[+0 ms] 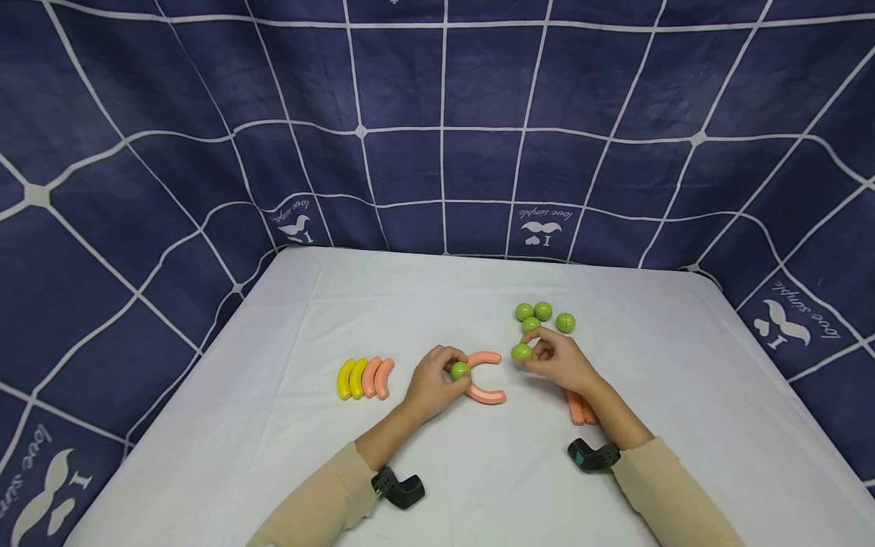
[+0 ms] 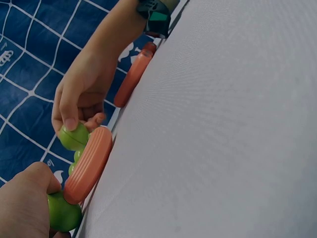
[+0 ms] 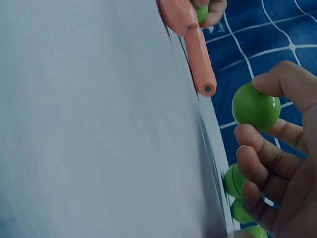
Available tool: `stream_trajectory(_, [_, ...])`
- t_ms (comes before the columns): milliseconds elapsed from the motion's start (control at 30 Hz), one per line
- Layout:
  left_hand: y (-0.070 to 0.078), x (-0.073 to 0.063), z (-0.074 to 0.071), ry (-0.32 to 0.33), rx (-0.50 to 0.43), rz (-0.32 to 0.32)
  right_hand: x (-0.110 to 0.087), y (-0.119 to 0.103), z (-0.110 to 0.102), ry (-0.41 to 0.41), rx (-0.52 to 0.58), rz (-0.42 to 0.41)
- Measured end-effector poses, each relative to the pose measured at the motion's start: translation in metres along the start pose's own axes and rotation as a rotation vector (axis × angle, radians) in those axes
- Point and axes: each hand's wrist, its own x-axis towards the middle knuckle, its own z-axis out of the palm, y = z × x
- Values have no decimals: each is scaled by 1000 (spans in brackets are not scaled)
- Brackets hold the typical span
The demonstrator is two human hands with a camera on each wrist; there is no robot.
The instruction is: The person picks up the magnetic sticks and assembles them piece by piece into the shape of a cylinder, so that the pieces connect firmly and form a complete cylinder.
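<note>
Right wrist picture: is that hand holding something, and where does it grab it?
Yes: the right hand pinches a shiny, round green ball by its opposite sides, between thumb and fingers.

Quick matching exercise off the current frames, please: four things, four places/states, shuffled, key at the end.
1. yellow pieces
2. orange sticks
3. loose green balls
4. left hand

A. just beyond the right hand
B. pinching a green ball
C. partly hidden by the right wrist in the head view
D. in a row with two pink pieces

Pairs: 1-D, 2-C, 3-A, 4-B
</note>
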Motion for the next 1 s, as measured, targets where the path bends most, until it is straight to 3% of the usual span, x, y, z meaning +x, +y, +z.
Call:
stream_trajectory(467, [0,0,0,-1,6,-15,4,-4,17,-68,-89,-12])
stream_trajectory(1000, [0,0,-1,-2,9,-19,7,1,25,11,-103,-41])
